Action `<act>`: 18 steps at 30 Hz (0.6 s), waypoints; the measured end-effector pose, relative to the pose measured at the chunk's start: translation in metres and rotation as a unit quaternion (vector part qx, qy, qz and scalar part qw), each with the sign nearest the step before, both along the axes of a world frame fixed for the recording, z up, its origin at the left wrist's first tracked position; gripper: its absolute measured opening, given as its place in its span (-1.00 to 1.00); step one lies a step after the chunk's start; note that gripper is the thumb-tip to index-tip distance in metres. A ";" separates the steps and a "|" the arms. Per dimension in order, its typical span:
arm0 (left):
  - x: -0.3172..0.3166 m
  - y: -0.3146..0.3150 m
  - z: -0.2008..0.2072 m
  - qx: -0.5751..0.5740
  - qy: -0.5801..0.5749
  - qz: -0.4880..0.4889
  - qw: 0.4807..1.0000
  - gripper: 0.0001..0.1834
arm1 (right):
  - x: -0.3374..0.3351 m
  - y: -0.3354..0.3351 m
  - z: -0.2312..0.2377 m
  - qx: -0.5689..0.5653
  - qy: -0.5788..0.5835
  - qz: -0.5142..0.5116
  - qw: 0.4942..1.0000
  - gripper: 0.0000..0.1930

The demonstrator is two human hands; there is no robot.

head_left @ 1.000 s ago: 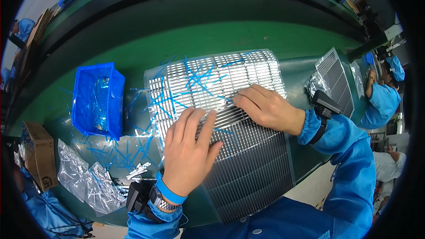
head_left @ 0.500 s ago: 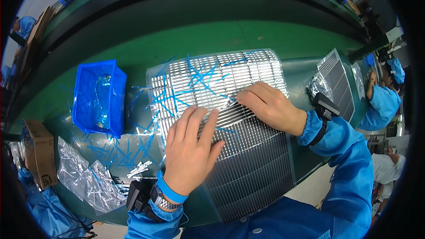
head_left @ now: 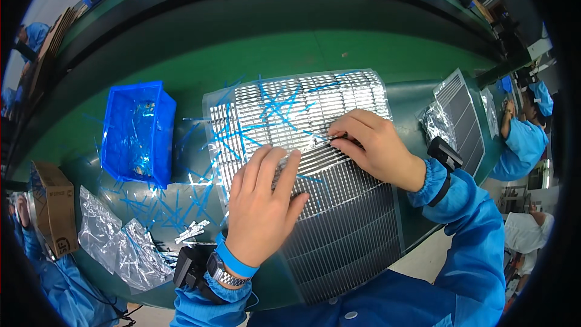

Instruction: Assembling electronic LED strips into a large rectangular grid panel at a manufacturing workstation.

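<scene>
A large sheet [head_left: 345,236] with rows of dark and silvery strips lies in front of me. My left hand [head_left: 260,206] rests on it with the fingers stretched out and the thumb apart. To its right, my right hand [head_left: 378,148] pinches one end of a thin dark strip [head_left: 334,138] just over the rows. The other end of that strip runs into the glare, so I cannot tell whether it touches the sheet. Thin blue strips [head_left: 275,104] are strewn over the sheet's far left part.
Left of the sheet stands a blue bin [head_left: 166,139] with shiny pieces inside. More blue slivers [head_left: 160,209], a clear plastic bag [head_left: 142,260] and a cardboard box [head_left: 57,206] lie nearby. At right are another sheet [head_left: 466,115] and crumpled plastic [head_left: 439,126]. Co-workers sit further off.
My right hand has shifted slightly and its fingers have spread into a clearer pinch, with the dark strip now showing between them. The left hand has stayed nearly in place.
</scene>
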State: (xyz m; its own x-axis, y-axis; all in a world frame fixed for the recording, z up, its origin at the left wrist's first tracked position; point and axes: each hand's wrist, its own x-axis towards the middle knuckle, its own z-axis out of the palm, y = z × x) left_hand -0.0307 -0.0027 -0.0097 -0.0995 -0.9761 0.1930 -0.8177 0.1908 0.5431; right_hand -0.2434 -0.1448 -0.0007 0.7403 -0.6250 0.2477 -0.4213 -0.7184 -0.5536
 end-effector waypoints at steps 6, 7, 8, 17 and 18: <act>0.000 0.000 0.000 -0.001 0.000 -0.001 1.000 -0.30 | 0.000 -0.002 0.005 0.032 0.010 -0.011 0.999 -0.87; 0.000 0.000 0.000 0.000 0.000 -0.001 1.000 -0.29 | 0.000 -0.003 0.005 0.032 0.010 -0.011 0.999 -0.87; 0.000 0.000 0.000 0.000 0.000 -0.001 1.000 -0.29 | 0.001 -0.003 0.004 0.021 0.010 -0.005 1.000 -0.87; 0.000 0.000 0.000 0.002 -0.003 0.002 1.000 -0.29 | 0.001 -0.006 -0.009 -0.105 -0.019 0.028 0.994 -0.87; 0.000 0.000 0.000 0.002 -0.001 0.002 1.000 -0.29 | 0.002 -0.005 -0.010 -0.147 -0.021 0.036 0.988 -0.87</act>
